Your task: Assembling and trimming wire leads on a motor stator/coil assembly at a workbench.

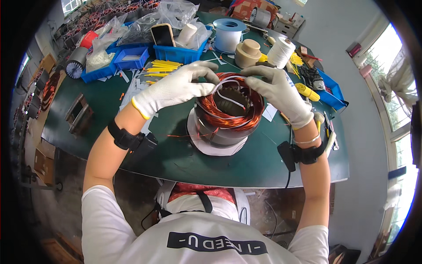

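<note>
A motor stator (212, 130) with a dark grey core stands upright on a round pale pad (206, 147). Orange-red copper windings (228, 121) bulge over its top rim. A thin white insulating sleeve (228, 79) arches across the far side of the windings, and another piece dips into the bore. My left hand (187, 86), in a white knit glove, has thumb and forefinger closed on the sleeve at the left rim. My gloved right hand (281, 90) bends over the right rim, its thumb and fingers closed near the sleeve's other end. Fine copper wire trails left from the stator.
Blue bins (182, 53) line the table's far left, one with a phone (163, 35) on it. Yellow sleeves (162, 68) lie behind my left hand. A blue-white spool (229, 33), tan tape rolls (248, 53) and white thread cone (281, 52) stand beyond. A metal block (79, 113) sits left.
</note>
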A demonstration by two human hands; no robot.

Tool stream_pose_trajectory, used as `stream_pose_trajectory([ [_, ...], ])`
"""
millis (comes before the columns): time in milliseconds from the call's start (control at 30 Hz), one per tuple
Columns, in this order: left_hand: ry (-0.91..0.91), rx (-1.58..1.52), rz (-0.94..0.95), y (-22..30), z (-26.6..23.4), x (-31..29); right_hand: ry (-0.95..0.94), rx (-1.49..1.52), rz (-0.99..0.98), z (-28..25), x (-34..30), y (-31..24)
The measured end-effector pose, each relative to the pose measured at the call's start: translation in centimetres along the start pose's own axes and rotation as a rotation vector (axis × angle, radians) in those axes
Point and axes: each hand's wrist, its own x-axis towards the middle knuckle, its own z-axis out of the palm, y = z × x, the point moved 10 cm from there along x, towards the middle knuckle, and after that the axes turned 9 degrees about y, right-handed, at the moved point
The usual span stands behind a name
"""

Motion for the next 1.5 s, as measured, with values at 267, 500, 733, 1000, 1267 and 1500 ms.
stream_pose_trajectory([
  [267, 0.245, 0.619, 0.489, 4.8, 0.0, 1.1, -0.001, -0.075, 0.066, 0.2, -1.1, 0.7],
  [500, -0.073, 0.105, -0.100, 0.4, 1.8, 4.0, 0.048, -0.136, -0.152, -0.4, -0.3, -1.2],
  [733, 0.111, -0.116, 0.083, 0.2, 1.5, 2.8, 0.335, -0.656, -0.501, 1.2, 0.1, -4.0],
  [1000, -0.178, 1.066, 0.378, 3.6, 3.6, 4.4, 0.259, -0.729, -0.330, 1.8, 0.3, 0.6],
  [1267, -0.447, 1.136, 0.339, 4.1, 5.5, 8.4, 0.347, -0.297, -0.244, -0.5, 0.1, 1.8],
  [1500, -0.437, 0.565, -0.022, 0.8, 3.1, 9.3, 0.142, -0.176, -0.048, 0.2, 1.1, 3.4],
])
